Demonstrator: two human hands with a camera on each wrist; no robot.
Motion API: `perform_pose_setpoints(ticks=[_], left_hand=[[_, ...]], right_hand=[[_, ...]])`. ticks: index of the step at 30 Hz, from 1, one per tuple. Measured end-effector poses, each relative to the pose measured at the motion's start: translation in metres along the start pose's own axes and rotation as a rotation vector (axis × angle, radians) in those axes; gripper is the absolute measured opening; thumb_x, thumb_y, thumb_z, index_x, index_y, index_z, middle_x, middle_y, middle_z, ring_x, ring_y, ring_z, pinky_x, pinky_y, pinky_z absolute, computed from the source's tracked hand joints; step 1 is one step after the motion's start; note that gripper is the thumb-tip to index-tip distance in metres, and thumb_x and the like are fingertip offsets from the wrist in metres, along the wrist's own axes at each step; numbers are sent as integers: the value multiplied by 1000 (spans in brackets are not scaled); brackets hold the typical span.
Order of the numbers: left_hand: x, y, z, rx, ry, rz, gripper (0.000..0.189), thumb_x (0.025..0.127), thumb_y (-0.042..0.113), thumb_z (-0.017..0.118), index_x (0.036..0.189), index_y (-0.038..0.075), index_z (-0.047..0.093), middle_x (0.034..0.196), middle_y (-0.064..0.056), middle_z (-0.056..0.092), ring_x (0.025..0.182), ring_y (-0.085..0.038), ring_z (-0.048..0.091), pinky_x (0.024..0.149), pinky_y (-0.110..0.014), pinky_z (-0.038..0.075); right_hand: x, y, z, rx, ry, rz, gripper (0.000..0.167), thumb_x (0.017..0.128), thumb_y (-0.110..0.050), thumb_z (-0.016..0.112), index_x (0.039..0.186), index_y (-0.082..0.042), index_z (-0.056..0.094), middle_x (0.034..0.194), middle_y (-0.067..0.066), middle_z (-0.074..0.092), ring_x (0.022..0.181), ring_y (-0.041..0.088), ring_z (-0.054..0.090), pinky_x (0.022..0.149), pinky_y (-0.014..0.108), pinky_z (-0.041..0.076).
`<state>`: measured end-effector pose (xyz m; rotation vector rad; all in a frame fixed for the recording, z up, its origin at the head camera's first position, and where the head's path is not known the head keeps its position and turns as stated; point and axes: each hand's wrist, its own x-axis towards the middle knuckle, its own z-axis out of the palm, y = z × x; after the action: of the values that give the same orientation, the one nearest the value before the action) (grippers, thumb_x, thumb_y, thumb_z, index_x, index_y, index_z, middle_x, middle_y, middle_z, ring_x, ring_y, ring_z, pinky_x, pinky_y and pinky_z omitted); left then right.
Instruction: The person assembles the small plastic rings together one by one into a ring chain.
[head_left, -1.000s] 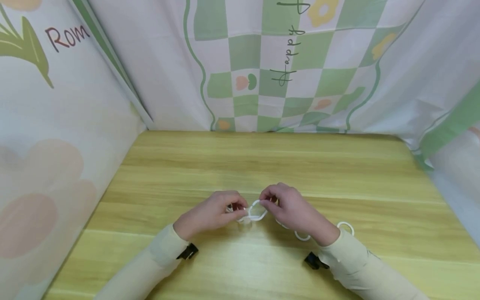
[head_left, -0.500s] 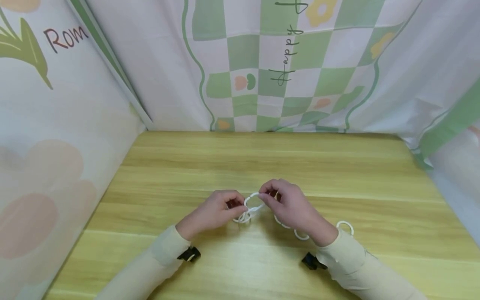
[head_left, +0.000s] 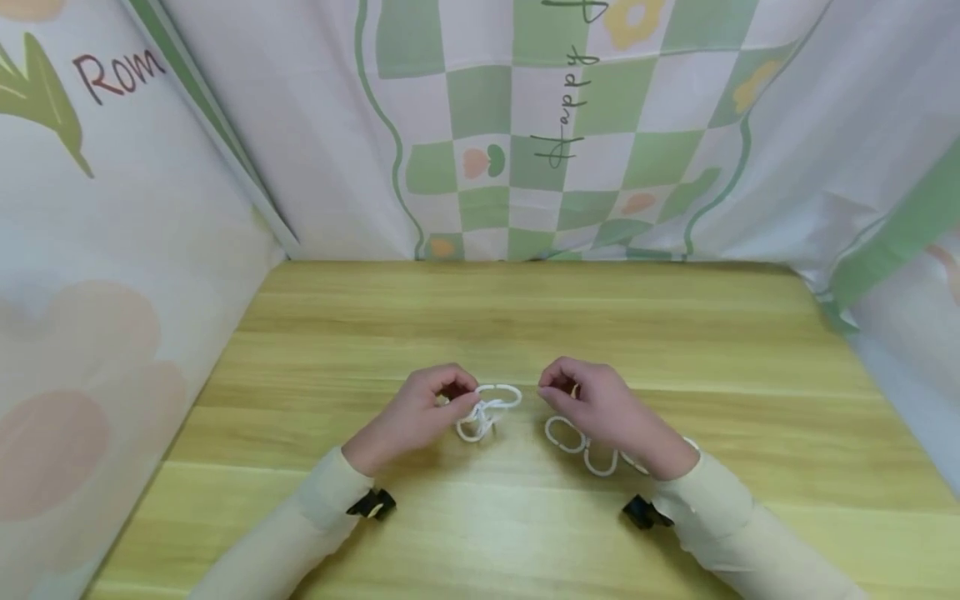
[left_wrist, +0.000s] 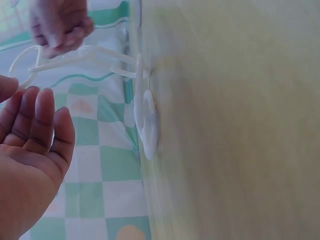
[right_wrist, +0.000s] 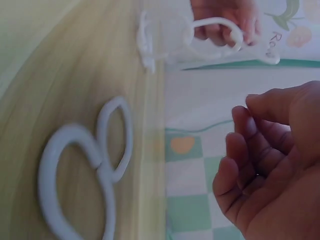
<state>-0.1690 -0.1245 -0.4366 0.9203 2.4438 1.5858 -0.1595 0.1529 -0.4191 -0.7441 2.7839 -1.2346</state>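
My left hand [head_left: 416,412] pinches a linked bunch of white plastic rings [left_wrist: 147,120] between thumb and fingertips. One split ring [head_left: 519,398] of it juts out to the right, while others hang below the fingertips. My right hand [head_left: 600,408] is raised a little to the right of the bunch. In the right wrist view its thumb and index tip lie close together with nothing between them, the other fingers loosely bent. Under it, a row of white split rings [right_wrist: 47,185] lies on the table, partly hidden by the right hand and wrist in the head view.
The wood-grain table [head_left: 375,325] reaches back to a green-and-white checked curtain [head_left: 487,100]. A printed white cloth [head_left: 112,225] borders the left side, and more cloth [head_left: 900,333] hangs at the right. Black wrist devices [head_left: 372,505] sit at both sleeve cuffs.
My right hand has let go of the ring it was holding and moved right, apart from the left hand. My left hand has shifted slightly left and up with the rings.
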Motion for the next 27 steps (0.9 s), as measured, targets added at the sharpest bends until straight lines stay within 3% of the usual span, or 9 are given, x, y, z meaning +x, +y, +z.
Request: perform_pose_setpoints(ticks=[5,11,19,27], left_hand=[[0,-1,-2,20,3,10,6,96,16,65,98,11,68,87,6,63,80,-13,59,70,-36,52],[0,2,1,16,-35,30,8,96,15,65,99,8,68,87,4,63,79,-13,58,68,-36,52],[0,-1,3,33,-41,47,4,95,14,66,97,11,69,85,3,63,77,-13,58,67,-35,51],[0,-2,0,50,-43,47,4,96,14,65,97,12,69,85,5,63,77,-13,57,67,-35,51]], right_hand=[[2,18,-1,-72,-137,77,3,95,-16,65,96,-14,67,79,-8,60,72,11,55,63,29,49],[4,33,0,-212,-257,64,5,91,-12,68,93,-16,68,79,-11,59,72,9,54,69,31,48],[9,36,3,-262,-322,106,7,89,-13,69,86,-18,65,76,-9,57,70,10,51,68,32,45],[11,36,8,-306,-325,81,14,89,-9,66,81,-18,61,74,-9,54,69,10,50,67,32,44]])
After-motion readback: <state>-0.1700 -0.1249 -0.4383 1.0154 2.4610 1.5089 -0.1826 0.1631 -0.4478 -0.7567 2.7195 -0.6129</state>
